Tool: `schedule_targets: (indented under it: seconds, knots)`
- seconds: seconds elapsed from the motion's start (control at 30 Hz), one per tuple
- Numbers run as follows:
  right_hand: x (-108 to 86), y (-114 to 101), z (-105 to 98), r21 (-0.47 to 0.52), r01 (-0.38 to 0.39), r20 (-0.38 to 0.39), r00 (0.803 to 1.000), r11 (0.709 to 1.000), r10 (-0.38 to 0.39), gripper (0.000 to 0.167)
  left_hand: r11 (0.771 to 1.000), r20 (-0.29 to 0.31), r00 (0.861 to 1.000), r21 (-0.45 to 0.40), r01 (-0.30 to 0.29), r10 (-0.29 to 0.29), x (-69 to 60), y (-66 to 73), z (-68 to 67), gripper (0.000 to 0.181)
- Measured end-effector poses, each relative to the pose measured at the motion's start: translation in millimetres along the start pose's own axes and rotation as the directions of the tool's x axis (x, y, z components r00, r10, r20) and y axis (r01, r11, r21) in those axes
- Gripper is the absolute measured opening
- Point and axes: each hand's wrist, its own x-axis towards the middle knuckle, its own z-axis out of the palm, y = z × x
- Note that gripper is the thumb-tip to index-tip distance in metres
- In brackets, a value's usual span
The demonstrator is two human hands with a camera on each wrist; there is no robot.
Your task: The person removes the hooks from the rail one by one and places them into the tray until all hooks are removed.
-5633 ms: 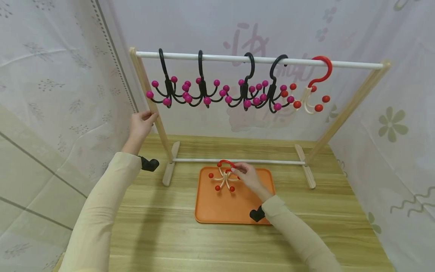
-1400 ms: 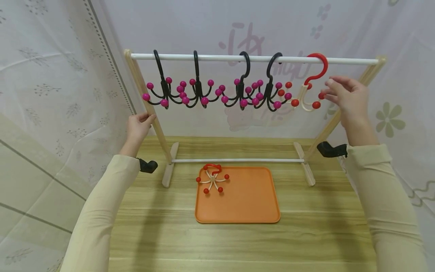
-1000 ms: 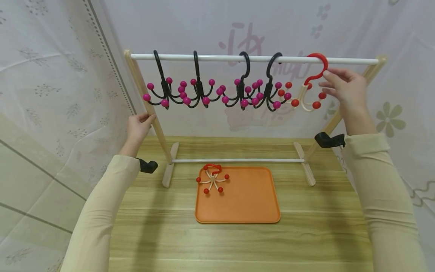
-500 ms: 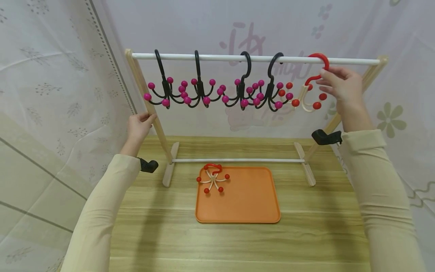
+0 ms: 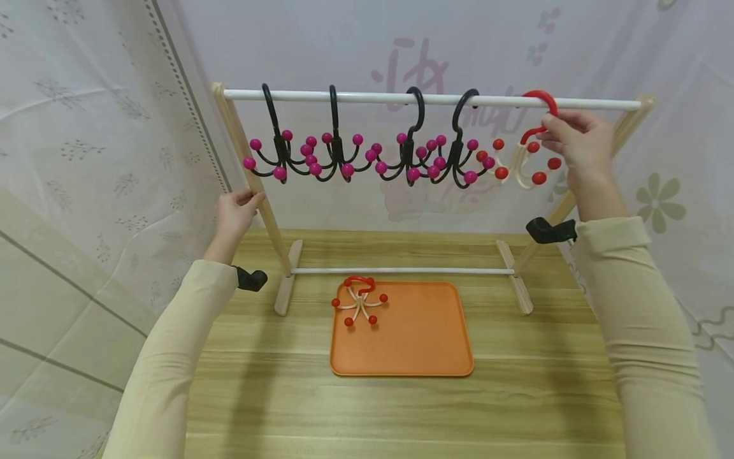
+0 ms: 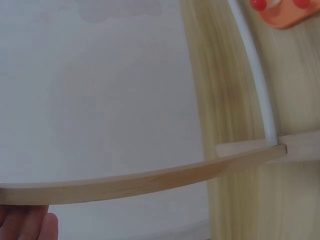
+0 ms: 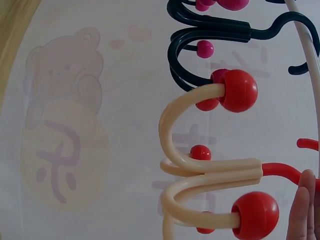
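Observation:
My right hand (image 5: pixel 585 150) pinches the red hook of a cream multi-hook hanger (image 5: pixel 518 162) with red ball tips. That hanger hangs on the white top rail (image 5: pixel 375 97) near its right end. In the right wrist view its cream arms (image 7: pixel 215 165) show close up, fingertips at the red hook. My left hand (image 5: pixel 236 213) holds the rack's left wooden post (image 5: pixel 265 207) between thumb and fingers; in the left wrist view the fingers (image 6: pixel 30 222) touch the post's edge. A second red-and-cream hanger (image 5: pixel 359 303) lies at the upper left of the orange tray (image 5: pixel 407 344).
Several black hangers (image 5: pixel 281 150) with magenta ball tips hang left of the held one, their arms close together. The rack stands on wooden feet (image 5: pixel 518 296), joined by a white lower bar (image 5: pixel 401 271). Patterned curtains (image 5: pixel 103 159) enclose the wooden table (image 5: pixel 275 408).
My right hand has left the hanger on the tray, which lies further left, and risen to the rail. It has taken the red hook and shifted that hanger slightly right. The left hand stays put.

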Motion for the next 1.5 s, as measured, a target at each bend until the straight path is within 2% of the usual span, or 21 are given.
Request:
schedule_targets:
  seconds: [0.3, 0.6, 0.87, 1.03, 1.27, 1.5]
  knots:
    - [-2.4, -5.1, -3.8, 0.013, 0.048, -0.014, 0.999, 0.999, -0.048, 0.041, 1.0, -0.001, 1.0, -0.001, 0.006, -0.006, -0.8, -0.3, 0.5, 0.046]
    - [-7.2, -11.2, -8.4, 0.026, 0.117, -0.001, 0.993, 0.993, -0.117, 0.035, 1.0, -0.011, 1.0, -0.02, -0.004, 0.004, 0.5, 0.9, -0.9, 0.044]
    - [-11.4, -16.0, -9.6, 0.096, 0.168, -0.018, 0.986, 0.981, -0.167, 0.042, 1.0, -0.013, 1.0, -0.01, 0.002, -0.002, -1.0, 2.2, -0.9, 0.044]
    - [-16.5, -15.4, -13.3, 0.117, 0.22, 0.01, 0.975, 0.968, -0.222, 0.042, 1.0, -0.019, 1.0, 0.004, 0.009, -0.009, -1.3, 2.7, -0.5, 0.044]
    - [-27.0, -3.1, -25.6, 0.164, 0.258, 0.071, 0.96, 0.952, -0.272, 0.035, 1.0, -0.023, 1.0, 0.005, -0.004, 0.004, -0.2, 2.6, -0.1, 0.044]
    - [-36.3, 24.5, -41.8, 0.066, 0.289, 0.134, 0.946, 0.955, -0.295, 0.028, 1.0, -0.011, 1.0, 0.008, 0.017, -0.017, -1.4, 2.3, -0.2, 0.045]
